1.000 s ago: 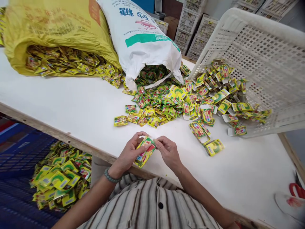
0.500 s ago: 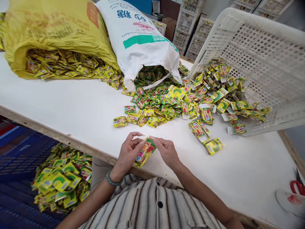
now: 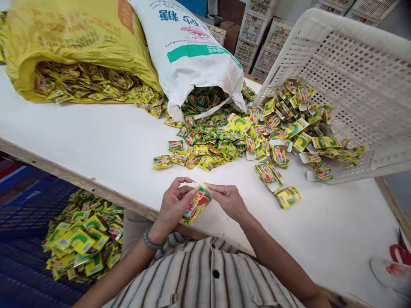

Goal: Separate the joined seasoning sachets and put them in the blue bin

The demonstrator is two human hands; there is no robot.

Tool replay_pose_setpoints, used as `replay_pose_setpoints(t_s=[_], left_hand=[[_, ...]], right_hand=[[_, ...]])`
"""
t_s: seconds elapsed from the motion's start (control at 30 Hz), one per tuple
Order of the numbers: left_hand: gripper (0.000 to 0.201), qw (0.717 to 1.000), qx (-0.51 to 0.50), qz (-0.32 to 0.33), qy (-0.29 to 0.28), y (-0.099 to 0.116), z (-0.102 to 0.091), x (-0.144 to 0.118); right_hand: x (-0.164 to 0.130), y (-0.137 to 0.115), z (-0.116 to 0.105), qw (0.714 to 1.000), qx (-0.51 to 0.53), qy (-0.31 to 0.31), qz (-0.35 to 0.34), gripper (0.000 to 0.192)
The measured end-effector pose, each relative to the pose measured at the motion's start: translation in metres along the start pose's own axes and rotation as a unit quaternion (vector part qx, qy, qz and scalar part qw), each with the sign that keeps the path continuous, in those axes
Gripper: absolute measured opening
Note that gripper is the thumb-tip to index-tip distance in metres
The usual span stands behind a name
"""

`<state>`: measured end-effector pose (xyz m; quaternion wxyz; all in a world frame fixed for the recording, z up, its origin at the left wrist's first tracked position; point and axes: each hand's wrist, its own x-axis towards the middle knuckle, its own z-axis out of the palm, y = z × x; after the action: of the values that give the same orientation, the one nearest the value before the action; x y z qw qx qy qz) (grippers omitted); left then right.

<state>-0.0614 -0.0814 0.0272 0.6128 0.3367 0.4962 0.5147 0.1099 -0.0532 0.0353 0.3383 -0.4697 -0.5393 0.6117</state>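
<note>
A small green and yellow candy box (image 3: 196, 205) with colourful lettering is held between my two hands, over the table's front edge. My left hand (image 3: 175, 203) grips its left side with the thumb across the front. At the box's upper right corner, the fingers and thumb of my right hand (image 3: 227, 199) are closed on the edge. Just beyond lie small yellow candy packets (image 3: 162, 161) and a heap of green candy packets (image 3: 208, 132). To the right of my hands rest loose candy boxes (image 3: 269, 176), some with white flaps standing open.
A yellow sack (image 3: 77, 34) and a white sack (image 3: 199, 64) spill packets onto the table (image 3: 105, 141). On the right, a tipped white crate (image 3: 362, 85) holds boxes. A blue crate (image 3: 22, 239) with filled boxes stands below left. Red-handled scissors (image 3: 401, 253) lie far right.
My right hand has shifted slightly along the box's top right edge, its fingers flatter. The box has tilted a little to the right. Both hands keep hold of it.
</note>
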Motion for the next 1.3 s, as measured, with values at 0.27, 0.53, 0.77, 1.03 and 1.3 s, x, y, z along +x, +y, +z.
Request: replay_pose_setpoints(t_s=[0.27,0.53,0.77,1.03,1.3], left_hand=[[0.049,0.999,-0.037,-0.023,0.004,0.002,-0.001,0.001],[0.044,0.999,0.023,-0.016,-0.028,0.002,-0.001,-0.001],[0.032,0.983,0.161,0.076,-0.045,-0.003,-0.001,0.001],[0.033,0.985,0.156,0.064,-0.037,-0.007,-0.002,0.001],[0.032,0.982,0.170,0.072,-0.043,0.004,-0.001,-0.003]], right_hand=[[-0.006,-0.001,-0.015,0.999,0.007,-0.044,0.006,0.033],[-0.012,0.002,-0.016,0.993,-0.078,-0.027,-0.086,0.024],[-0.007,0.013,0.007,0.962,-0.169,0.098,-0.193,0.020],[-0.010,0.016,0.020,0.947,-0.183,0.157,-0.214,0.017],[-0.008,0.015,0.021,0.955,-0.134,0.173,-0.199,0.019]])
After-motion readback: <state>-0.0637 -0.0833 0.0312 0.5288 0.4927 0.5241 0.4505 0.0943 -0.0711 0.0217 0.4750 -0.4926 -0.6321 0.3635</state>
